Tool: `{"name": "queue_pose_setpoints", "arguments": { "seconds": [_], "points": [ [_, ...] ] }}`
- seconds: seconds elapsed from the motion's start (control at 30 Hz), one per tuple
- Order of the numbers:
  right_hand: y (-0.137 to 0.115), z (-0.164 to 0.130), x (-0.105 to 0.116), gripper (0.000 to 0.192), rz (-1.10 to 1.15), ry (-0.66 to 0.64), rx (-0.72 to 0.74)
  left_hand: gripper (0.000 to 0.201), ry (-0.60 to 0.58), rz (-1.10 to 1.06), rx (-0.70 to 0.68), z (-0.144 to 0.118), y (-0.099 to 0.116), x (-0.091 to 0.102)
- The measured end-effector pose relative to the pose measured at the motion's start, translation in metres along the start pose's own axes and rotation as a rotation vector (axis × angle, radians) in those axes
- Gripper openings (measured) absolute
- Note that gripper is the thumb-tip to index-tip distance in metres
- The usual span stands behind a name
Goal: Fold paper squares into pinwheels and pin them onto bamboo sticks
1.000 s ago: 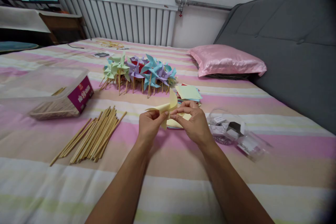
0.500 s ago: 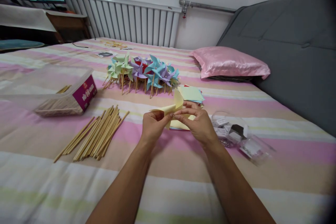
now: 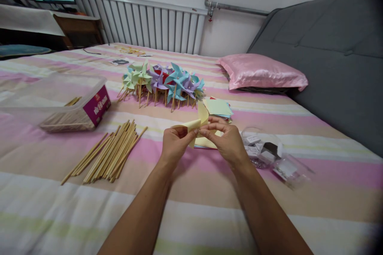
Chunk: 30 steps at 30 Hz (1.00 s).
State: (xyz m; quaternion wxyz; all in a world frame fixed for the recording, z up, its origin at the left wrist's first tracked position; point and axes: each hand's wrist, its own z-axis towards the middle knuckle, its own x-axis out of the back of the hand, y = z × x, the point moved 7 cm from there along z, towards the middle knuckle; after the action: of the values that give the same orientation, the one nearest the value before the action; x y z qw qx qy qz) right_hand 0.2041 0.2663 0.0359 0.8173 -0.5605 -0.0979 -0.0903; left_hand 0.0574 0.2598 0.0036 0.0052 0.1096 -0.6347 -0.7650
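Flanking pinched yellow paper (image 3: 196, 124): sticks (image 3: 109, 153), jar (image 3: 263, 148).

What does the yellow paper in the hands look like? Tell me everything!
The yellow paper is a pale, thin square sheet, partly folded, with one pointed flap curling up at the back and another corner bent toward the middle. It is held up just above the striped bed cover, in front of a small stack of coloured sheets. The left hand pinches its left side with thumb and fingertips, and the right hand pinches the middle, so both hands touch it. Its lower part is hidden behind the fingers.
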Motion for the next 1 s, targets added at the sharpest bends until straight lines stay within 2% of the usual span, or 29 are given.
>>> {"name": "queue_pose_setpoints", "arguments": {
  "seconds": [0.2, 0.37, 0.5, 0.7, 1.0],
  "points": [
    [-0.002, -0.001, -0.003, 0.014, 0.014, 0.000, 0.028, 0.042, 0.016, 0.044, -0.027, 0.000, 0.003, 0.001],
    [0.001, -0.003, -0.004, 0.033, 0.092, 0.049, -0.010, 0.036, 0.041, 0.033, -0.011, -0.001, 0.002, 0.002],
    [0.003, -0.003, -0.009, 0.040, 0.168, -0.007, -0.059, 0.027, 0.031, 0.014, -0.001, -0.001, 0.002, 0.000],
    [0.001, -0.003, -0.014, 0.017, 0.114, -0.111, -0.021, 0.019, 0.050, 0.035, 0.006, -0.002, 0.001, 0.002],
    [0.008, -0.003, -0.013, 0.016, 0.135, -0.130, -0.071, 0.016, 0.042, 0.088, -0.001, -0.002, -0.003, 0.001]
  ]
}}
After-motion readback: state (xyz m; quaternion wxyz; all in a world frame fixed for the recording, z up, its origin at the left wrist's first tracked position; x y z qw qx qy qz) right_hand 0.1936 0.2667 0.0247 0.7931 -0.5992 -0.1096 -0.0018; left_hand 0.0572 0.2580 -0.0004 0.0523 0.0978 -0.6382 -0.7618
